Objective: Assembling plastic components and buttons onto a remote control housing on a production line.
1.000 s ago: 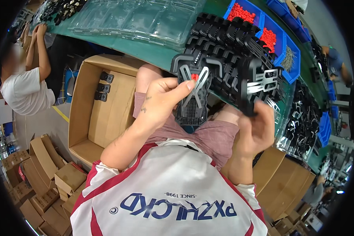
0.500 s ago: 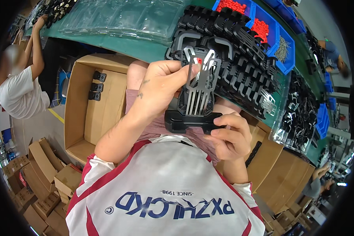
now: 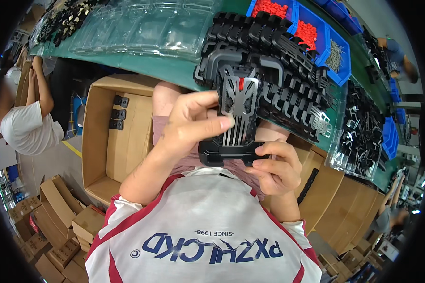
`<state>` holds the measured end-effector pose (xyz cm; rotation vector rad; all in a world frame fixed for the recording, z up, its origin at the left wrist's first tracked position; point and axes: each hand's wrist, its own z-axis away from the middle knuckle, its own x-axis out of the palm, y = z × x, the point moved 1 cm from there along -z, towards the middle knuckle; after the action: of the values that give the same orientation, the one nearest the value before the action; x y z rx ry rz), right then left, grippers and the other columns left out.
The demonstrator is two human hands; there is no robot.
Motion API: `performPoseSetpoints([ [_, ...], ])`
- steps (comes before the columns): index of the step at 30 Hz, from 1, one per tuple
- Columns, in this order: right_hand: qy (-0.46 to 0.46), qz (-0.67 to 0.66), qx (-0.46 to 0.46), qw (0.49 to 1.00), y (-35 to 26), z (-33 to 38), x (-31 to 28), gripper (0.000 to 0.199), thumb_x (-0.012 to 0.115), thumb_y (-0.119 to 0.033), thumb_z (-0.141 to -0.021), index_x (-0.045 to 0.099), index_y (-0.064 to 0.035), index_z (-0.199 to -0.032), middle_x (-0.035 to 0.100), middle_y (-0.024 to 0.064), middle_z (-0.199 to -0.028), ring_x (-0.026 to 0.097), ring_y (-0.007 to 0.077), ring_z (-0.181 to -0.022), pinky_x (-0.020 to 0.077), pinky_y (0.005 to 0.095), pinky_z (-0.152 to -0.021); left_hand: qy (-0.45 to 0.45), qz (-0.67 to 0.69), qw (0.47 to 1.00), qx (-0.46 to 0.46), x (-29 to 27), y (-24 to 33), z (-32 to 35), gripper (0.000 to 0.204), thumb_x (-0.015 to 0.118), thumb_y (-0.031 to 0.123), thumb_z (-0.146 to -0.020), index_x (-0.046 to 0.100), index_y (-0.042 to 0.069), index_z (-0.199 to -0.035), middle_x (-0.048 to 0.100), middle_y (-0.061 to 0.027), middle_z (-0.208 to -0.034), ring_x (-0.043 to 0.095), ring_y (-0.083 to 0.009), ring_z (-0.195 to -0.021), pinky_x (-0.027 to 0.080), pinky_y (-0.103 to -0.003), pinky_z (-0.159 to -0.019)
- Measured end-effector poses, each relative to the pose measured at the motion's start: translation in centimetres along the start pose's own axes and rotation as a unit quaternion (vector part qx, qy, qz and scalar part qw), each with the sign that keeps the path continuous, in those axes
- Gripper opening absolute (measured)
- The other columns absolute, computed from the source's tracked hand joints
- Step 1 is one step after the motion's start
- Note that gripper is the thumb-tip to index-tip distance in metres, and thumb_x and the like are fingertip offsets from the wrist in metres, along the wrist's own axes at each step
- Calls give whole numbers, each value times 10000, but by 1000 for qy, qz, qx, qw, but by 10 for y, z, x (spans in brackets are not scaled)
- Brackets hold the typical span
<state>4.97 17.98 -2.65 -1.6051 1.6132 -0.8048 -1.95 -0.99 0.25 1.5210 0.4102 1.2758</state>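
Desk: What is the worker holding over the lap?

Photographer: A black plastic bracket (image 3: 231,146) with a grey slotted metal plate (image 3: 238,106) laid on its face, held up just in front of the green workbench (image 3: 174,70). The left hand (image 3: 193,125) is curled around the left edge, thumb flat across the lower plate. The right hand (image 3: 271,167) is closed on the bracket's bottom bar, fingers wrapped under it.

Desk: Which stage of the job is this?

Photographer: It reads as seating the plate into the bracket. A small red tab (image 3: 241,84) sits at the plate's top. Pressing the plate home would seem to call for the right hand bracing the bar while the left thumb pushes down evenly.

Desk: And the containers?

Photographer: 2 blue bins (image 3: 311,28) at the far edge carry red plastic pieces; a 3rd blue bin (image 3: 337,56) beside them holds thin metal pins. Black brackets lie in rows (image 3: 288,75) on the bench. Clear blister trays (image 3: 141,28) at left look empty. An open cardboard box (image 3: 127,137) at the person's left has 3 small black parts (image 3: 118,113) along its wall. A clear tray of black parts (image 3: 359,137) sits at right.
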Motion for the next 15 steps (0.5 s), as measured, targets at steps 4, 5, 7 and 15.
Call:
performPoseSetpoints([
  [4, 11, -74, 28, 997, 4, -5, -2, 276, 741, 12, -652, 643, -46, -903, 620, 115, -917, 500, 166, -645, 396, 227, -571, -15, 20, 999, 36, 4, -9, 0, 316, 617, -91, -766, 586, -56, -1078, 666, -95, -934, 590, -95, -762, 480, -173, -698],
  [5, 14, -92, 36, 995, 4, -5, -4, 285, 741, 11, -653, 644, -45, -914, 621, 113, -916, 500, 165, -643, 397, 224, -572, -17, 16, 999, 24, 3, -8, 1, 330, 616, -103, -761, 583, -57, -1086, 666, -100, -943, 595, -99, -773, 482, -175, -704],
  [7, 20, -127, 53, 990, 4, -6, -8, 302, 741, 11, -655, 646, -42, -937, 625, 108, -913, 500, 164, -639, 398, 219, -572, -22, 8, 1000, 0, 3, -8, 2, 359, 614, -127, -752, 575, -60, -1103, 666, -111, -962, 605, -107, -795, 487, -180, -716],
  [15, 159, -284, 254, 911, -11, -23, -6, 525, 749, 13, -664, 560, -16, -1153, 629, 65, -890, 523, 134, -688, 402, 188, -620, -63, 7, 997, -38, 15, -20, 8, 419, 595, -156, -754, 553, -51, -1157, 665, -149, -1010, 628, -129, -804, 494, -182, -694],
])
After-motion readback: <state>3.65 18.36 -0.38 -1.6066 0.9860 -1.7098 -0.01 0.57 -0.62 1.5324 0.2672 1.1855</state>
